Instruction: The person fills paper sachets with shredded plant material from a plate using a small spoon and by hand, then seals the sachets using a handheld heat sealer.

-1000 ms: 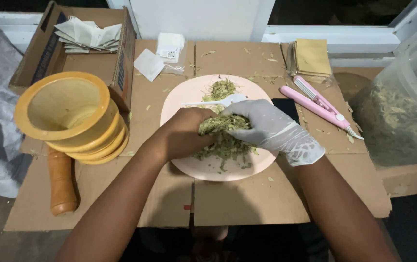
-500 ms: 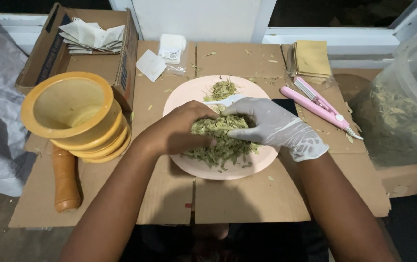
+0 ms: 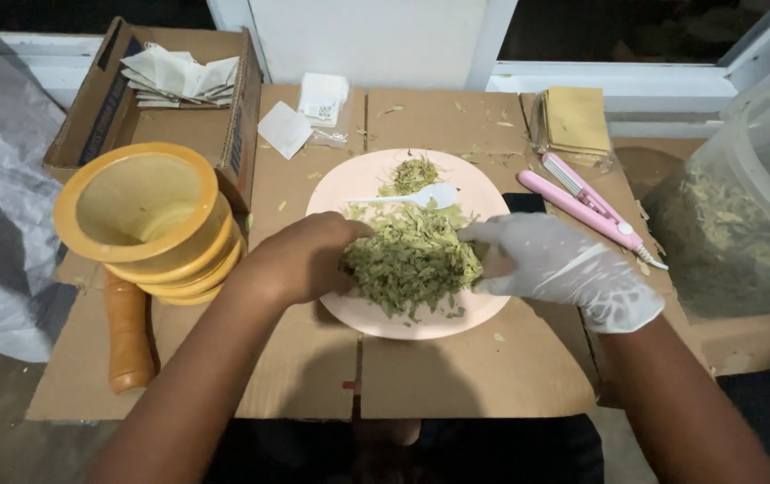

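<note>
- Whereas both hands overlapped on the dried herb heap (image 3: 413,260) a second ago, they now flank it on the pink plate (image 3: 358,184).
- Left hand (image 3: 300,260): bare, fingers curled against the heap.
- Right hand (image 3: 564,269): gloved, fingers spread, cupping.
- Heap reads gathered between the fingertips.

An orange mortar (image 3: 143,220) stood left of a wooden pestle (image 3: 128,336) on cardboard, a pink hair straightener (image 3: 586,204) lay right, and a cardboard box (image 3: 170,99) held folded paper sachets (image 3: 179,73) behind.
</note>
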